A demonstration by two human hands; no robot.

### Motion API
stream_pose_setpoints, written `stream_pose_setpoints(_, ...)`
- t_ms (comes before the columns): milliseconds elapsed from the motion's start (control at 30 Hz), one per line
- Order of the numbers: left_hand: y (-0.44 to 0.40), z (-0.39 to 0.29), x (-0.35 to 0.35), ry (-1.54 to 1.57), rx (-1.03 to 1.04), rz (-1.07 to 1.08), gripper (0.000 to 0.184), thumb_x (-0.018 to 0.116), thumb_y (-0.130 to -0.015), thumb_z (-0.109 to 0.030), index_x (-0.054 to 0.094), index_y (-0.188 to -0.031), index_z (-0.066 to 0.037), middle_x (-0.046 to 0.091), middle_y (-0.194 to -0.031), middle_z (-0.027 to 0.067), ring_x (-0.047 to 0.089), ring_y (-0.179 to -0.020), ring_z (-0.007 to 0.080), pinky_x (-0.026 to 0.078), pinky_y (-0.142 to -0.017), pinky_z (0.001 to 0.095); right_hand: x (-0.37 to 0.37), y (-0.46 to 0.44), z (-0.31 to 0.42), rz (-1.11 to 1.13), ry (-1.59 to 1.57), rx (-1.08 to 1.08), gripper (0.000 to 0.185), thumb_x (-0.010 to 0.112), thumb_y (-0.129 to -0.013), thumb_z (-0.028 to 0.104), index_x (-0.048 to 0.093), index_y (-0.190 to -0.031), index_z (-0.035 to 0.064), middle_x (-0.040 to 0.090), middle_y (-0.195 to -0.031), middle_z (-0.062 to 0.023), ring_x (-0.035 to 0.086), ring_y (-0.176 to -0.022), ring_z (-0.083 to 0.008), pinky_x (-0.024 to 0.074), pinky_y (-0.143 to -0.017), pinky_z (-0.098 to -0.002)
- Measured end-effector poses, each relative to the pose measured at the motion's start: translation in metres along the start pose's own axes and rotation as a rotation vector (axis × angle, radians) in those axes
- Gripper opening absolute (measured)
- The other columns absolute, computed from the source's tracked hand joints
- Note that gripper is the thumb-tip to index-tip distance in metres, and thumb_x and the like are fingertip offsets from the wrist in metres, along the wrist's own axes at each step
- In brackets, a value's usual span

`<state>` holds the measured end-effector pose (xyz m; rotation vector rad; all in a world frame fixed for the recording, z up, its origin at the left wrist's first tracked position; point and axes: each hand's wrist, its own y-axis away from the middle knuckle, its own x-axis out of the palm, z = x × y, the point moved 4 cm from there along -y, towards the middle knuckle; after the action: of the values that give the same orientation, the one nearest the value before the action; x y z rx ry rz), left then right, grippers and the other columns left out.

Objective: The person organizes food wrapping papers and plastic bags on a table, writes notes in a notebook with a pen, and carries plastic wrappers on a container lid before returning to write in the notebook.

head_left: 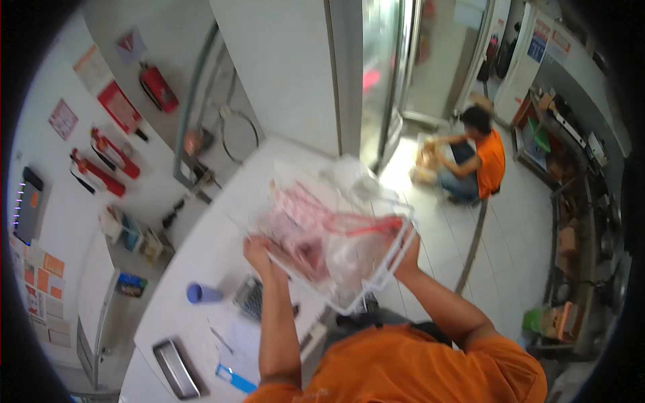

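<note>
A white wire basket (388,267) is held up in front of my body, tilted over the white table's edge. Inside it lie crumpled clear and pinkish plastic bags (295,225), with red and white striped parts and red handles. My left hand (257,252) is closed on the basket's left side. On the opposite side, my right hand (408,255) is closed around the rim, its fingers partly hidden by the wire. What the bags contain is too blurred to make out.
The white table (171,295) carries a blue cup (203,293), a calculator-like keypad (250,297), papers (238,346) and a metal tray (176,368). A person in orange (480,158) crouches on the tiled floor beside an open glass door. Shelves (568,228) line the right; fire extinguishers (97,171) hang left.
</note>
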<state>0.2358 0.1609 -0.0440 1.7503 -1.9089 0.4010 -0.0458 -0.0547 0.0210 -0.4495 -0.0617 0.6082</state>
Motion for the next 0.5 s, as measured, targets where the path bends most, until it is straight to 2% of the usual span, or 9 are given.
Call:
stream_pose_setpoints(67, 0.012, -0.024, 0.024, 0.09, 0.045, 0.074, 0.017, 0.056, -0.1, -0.005, 0.049, -0.086, -0.011, 0.048, -0.075, -0.0007, 0.047, -0.067, 0.0109, 0.041, -0.064, 0.0295, -0.003, -0.015, 0.013, -0.082, -0.216, -0.093, 0.019, 0.066, -0.101, 0.019, 0.066, -0.113, 0.0035, 0.071, -0.106, -0.0103, 0.068, -0.099, -0.0212, 0.0571, -0.089, -0.0356)
stream_pose_setpoints(133, 0.051, -0.075, 0.064, 0.111, 0.054, 0.115, 0.014, 0.056, -0.104, -0.009, 0.05, -0.091, -0.01, 0.05, -0.08, -0.0007, 0.048, -0.072, 0.0104, 0.042, -0.068, 0.028, -0.023, -0.032, 0.028, -0.148, -0.581, -0.192, 0.027, 0.063, -0.106, 0.032, 0.065, -0.111, 0.006, 0.071, -0.106, -0.0096, 0.068, -0.098, -0.0206, 0.0573, -0.088, -0.0356)
stream_pose_setpoints(167, 0.078, -0.107, 0.091, 0.182, 0.121, 0.137, 0.009, 0.057, -0.1, -0.009, 0.051, -0.094, -0.01, 0.049, -0.083, -0.0008, 0.048, -0.072, 0.0104, 0.042, -0.066, 0.0273, -0.041, -0.049, 0.046, -0.173, -0.683, -0.275, 0.032, 0.062, -0.109, 0.039, 0.064, -0.111, 0.0072, 0.071, -0.105, -0.0092, 0.067, -0.098, -0.0203, 0.0574, -0.087, -0.0355)
stream_pose_setpoints(200, 0.104, -0.14, 0.126, 0.251, 0.184, 0.154, 0.008, 0.058, -0.095, -0.009, 0.051, -0.096, -0.01, 0.049, -0.085, -0.0009, 0.049, -0.072, 0.0105, 0.042, -0.064, 0.0266, -0.06, -0.06, 0.066, -0.207, -0.654, -0.35, 0.03, 0.062, -0.109, 0.037, 0.065, -0.112, 0.007, 0.071, -0.105, -0.0093, 0.067, -0.097, -0.0207, 0.0574, -0.087, -0.0362)
stream_pose_setpoints(233, 0.121, -0.17, 0.157, 0.319, 0.246, 0.167, 0.012, 0.059, -0.09, -0.009, 0.051, -0.098, -0.01, 0.049, -0.087, -0.001, 0.049, -0.073, 0.0106, 0.042, -0.062, 0.0259, -0.078, -0.084, 0.098, -0.244, -0.518, -0.458, 0.029, 0.062, -0.108, 0.035, 0.066, -0.113, 0.0067, 0.071, -0.105, -0.0093, 0.068, -0.096, -0.021, 0.0575, -0.086, -0.0369)
stream_pose_setpoints(300, 0.134, -0.226, 0.207, 0.282, 0.48, 0.4, 0.016, 0.063, -0.099, -0.018, 0.054, -0.107, -0.008, 0.05, -0.091, -0.0023, 0.05, -0.077, 0.0082, 0.043, -0.067, 0.0241, -0.119, -0.13, 0.165, -0.36, -0.219, -0.696, 0.027, 0.062, -0.108, 0.031, 0.068, -0.115, 0.0061, 0.072, -0.104, -0.0095, 0.068, -0.095, -0.0218, 0.0575, -0.086, -0.0382)
stream_pose_setpoints(367, 0.132, -0.282, 0.261, 0.304, 0.554, 0.631, 0.019, 0.064, -0.104, -0.026, 0.058, -0.107, -0.008, 0.05, -0.091, -0.0027, 0.051, -0.082, 0.007, 0.045, -0.072, 0.0262, -0.147, -0.188, 0.245, -0.475, 0.065, -0.963, 0.025, 0.061, -0.107, 0.027, 0.07, -0.116, 0.0055, 0.073, -0.103, -0.0096, 0.069, -0.093, -0.0225, 0.0575, -0.085, -0.0395)
stream_pose_setpoints(400, 0.13, -0.312, 0.3, 0.303, 0.554, 0.518, 0.007, 0.06, -0.104, -0.014, 0.054, -0.101, -0.01, 0.051, -0.092, -0.0035, 0.051, -0.081, 0.0075, 0.044, -0.076, 0.0282, -0.155, -0.217, 0.284, -0.545, 0.198, -1.092, 0.025, 0.061, -0.106, 0.025, 0.071, -0.117, 0.0052, 0.073, -0.103, -0.0097, 0.069, -0.092, -0.0229, 0.0576, -0.085, -0.0402)
stream_pose_setpoints(500, 0.107, -0.416, 0.438, 0.167, 0.893, 0.589, 0.029, 0.069, -0.099, -0.029, 0.057, -0.081, -0.01, 0.05, -0.083, -0.0003, 0.048, -0.072, 0.0128, 0.042, -0.062, 0.0341, -0.158, -0.317, 0.385, -0.884, 0.655, -1.409, 0.025, 0.061, -0.105, 0.02, 0.073, -0.12, 0.0043, 0.075, -0.102, -0.0098, 0.07, -0.09, -0.024, 0.0576, -0.084, -0.0421)
